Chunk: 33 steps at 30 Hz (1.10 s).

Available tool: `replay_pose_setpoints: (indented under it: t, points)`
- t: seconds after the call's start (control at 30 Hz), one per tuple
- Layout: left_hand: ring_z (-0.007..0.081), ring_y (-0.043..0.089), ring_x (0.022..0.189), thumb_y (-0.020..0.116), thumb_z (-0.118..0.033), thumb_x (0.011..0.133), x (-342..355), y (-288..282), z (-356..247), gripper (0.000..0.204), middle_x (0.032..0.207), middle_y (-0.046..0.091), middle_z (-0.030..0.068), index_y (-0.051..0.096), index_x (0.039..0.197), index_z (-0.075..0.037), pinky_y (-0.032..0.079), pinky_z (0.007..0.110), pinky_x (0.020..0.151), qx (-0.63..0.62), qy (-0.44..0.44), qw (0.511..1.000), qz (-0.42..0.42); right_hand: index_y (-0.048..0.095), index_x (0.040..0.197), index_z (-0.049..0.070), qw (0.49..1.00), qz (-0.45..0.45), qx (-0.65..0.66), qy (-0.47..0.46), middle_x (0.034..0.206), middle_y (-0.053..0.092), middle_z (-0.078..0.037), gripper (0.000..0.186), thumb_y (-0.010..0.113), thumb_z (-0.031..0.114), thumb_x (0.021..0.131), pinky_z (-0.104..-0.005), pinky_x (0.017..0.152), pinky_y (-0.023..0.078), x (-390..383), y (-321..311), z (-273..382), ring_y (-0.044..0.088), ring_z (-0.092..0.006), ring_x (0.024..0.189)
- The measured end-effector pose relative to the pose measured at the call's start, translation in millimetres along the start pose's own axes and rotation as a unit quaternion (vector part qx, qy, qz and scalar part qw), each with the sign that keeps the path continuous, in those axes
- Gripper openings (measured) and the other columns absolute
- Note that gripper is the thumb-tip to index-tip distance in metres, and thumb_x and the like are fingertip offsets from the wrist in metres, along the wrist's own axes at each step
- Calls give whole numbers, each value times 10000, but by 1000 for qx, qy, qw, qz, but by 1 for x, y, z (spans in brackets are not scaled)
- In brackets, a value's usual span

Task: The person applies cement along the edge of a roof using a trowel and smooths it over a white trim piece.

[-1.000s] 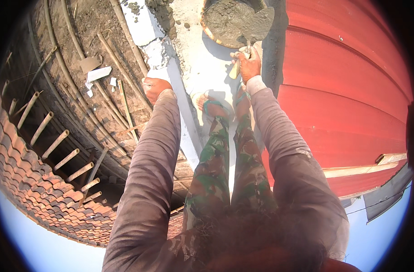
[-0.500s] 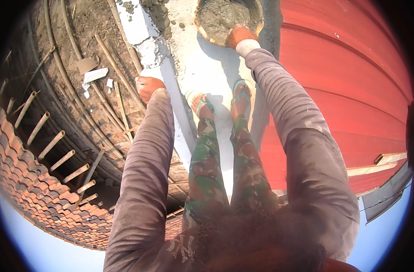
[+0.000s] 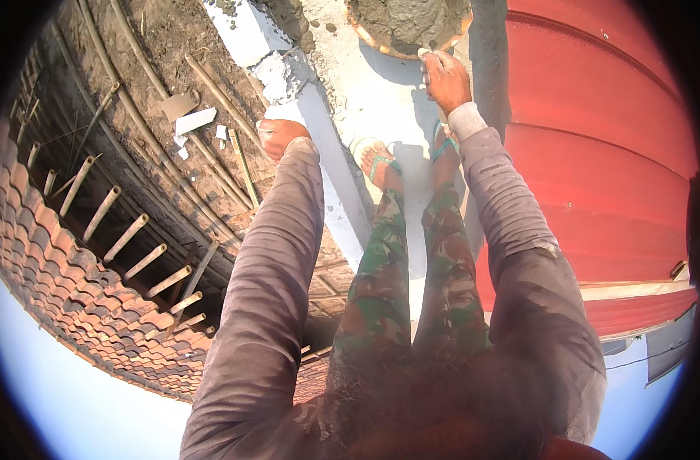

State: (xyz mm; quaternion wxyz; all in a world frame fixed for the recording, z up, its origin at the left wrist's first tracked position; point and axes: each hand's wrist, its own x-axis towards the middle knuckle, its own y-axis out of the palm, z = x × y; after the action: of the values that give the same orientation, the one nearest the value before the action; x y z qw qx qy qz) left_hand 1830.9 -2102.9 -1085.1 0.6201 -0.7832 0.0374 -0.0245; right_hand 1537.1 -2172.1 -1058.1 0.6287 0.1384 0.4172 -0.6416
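I stand on top of a narrow white wall [image 3: 342,207], looking down past my camouflage trousers to my sandalled feet [image 3: 378,165]. A round basin of grey mortar [image 3: 407,27] sits on the wall just ahead of them. My right hand [image 3: 446,78] is at the basin's near rim, fingers curled around what looks like a trowel; only a pale handle end [image 3: 424,53] shows. My left hand [image 3: 277,135] is a closed fist pressed against the wall's left edge, beside a broken white block [image 3: 282,73]. It holds nothing.
A red corrugated metal roof [image 3: 595,153] runs along the right of the wall. Far below on the left lie bare earth with white scraps [image 3: 193,119], long bamboo poles [image 3: 127,238] and a clay tile roof [image 3: 74,307]. The drop is steep on both sides.
My right hand reached up to the mortar basin and now rests at its near rim. The left fist stays on the wall edge. The view has tipped slightly forward.
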Motion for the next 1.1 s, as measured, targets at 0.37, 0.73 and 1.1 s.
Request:
replay_pose_setpoints:
  t: [0.37, 0.73, 1.1]
  points:
    - [445, 688, 810, 452, -415, 1035, 10, 18, 19, 552, 846, 741, 216, 763, 815, -15, 514, 522, 774, 48, 7, 999, -6, 677, 1129, -24, 965, -239, 7, -109, 1111, 666, -198, 310, 670, 237, 962, -481, 907, 496, -113, 144, 59, 637, -391, 1036]
    - [433, 706, 858, 444, -467, 1028, -2, -4, -4, 603, 885, 744, 240, 765, 863, 16, 529, 534, 807, 29, -36, 999, 28, 620, 1264, -73, 987, -93, -28, -128, 1057, 702, -213, 392, 627, 231, 1017, -426, 882, 523, -154, 122, 35, 673, -376, 995]
    - [478, 682, 955, 376, -459, 1050, 1, -3, 1, 580, 1007, 745, 244, 762, 1038, -26, 525, 549, 860, 35, -16, 996, 80, 643, 1118, -4, 871, -50, -473, -126, 1023, 735, -251, 454, 485, 418, 1063, -526, 800, 559, 47, -8, 39, 719, -442, 925]
